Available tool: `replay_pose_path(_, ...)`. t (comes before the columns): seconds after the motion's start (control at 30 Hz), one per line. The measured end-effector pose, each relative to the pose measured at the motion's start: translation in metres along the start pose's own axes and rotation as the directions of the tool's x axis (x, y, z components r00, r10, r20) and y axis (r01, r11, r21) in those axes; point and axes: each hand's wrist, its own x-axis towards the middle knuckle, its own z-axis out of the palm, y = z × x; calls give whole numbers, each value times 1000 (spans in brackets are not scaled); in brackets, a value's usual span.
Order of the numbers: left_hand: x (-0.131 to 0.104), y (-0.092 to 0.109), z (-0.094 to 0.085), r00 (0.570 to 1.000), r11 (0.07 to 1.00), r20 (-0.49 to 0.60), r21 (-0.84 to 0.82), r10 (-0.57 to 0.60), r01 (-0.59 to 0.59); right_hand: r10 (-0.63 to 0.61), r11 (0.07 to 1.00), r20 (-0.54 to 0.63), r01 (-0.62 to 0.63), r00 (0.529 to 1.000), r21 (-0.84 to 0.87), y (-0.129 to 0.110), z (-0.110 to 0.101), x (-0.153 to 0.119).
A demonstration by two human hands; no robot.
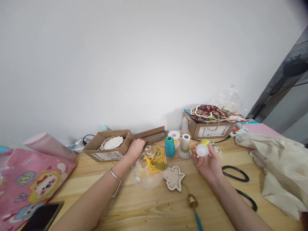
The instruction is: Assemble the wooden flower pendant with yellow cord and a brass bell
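Note:
My right hand (209, 162) holds a small translucent bottle (202, 150) with a yellow band, its pointed tip toward the left. My left hand (136, 148) reaches between the left cardboard box (107, 155) and a flat cardboard tray (154, 136); its fingers are bent and partly hidden, so what they touch is unclear. Just right of it lies a clear plastic bag (149, 179) with yellow cords (155, 162). In front of the bag is a star-like wooden shape (173, 179), joined by a cord to a gold bell (192, 201) with a teal tail.
A teal thread spool (169, 147) and a white cone spool (184, 154) stand mid-table. A filled box (213, 131) is behind my right hand. Black scissor handles (237, 173) and beige cloth (284, 173) lie right; a pink bag (45, 179) and phone (42, 218) lie left.

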Motion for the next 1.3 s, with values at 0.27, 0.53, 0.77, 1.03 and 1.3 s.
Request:
replay_pose_path(0.27, 14, -8, 0, 990, 992, -97, -63, 103, -110, -14, 1000, -10, 14, 1000, 11, -2, 1, -1)
replay_pose_path(0.53, 2, -5, 3, 978, 994, -186, -28, 96, -103, -3, 1000, -15, 3, 1000, 17, -2, 1, 0)
replay_pose_path(0.77, -11, -6, -7, 986, 993, -166, 115, -11, 31, 2, 1000, -4, -2, 1000, 5, -2, 1, -1)
replay_pose_path(1.03, 10, -3, -10, 998, 980, -9, 190, 58, -55, -4, 1000, -12, 4, 1000, 2, -2, 2, -1)
replay_pose_path(1.3, 28, 8, -19, 989, 967, 113, 227, 92, -116, -11, 1000, -8, 11, 1000, 1, -2, 4, -2)
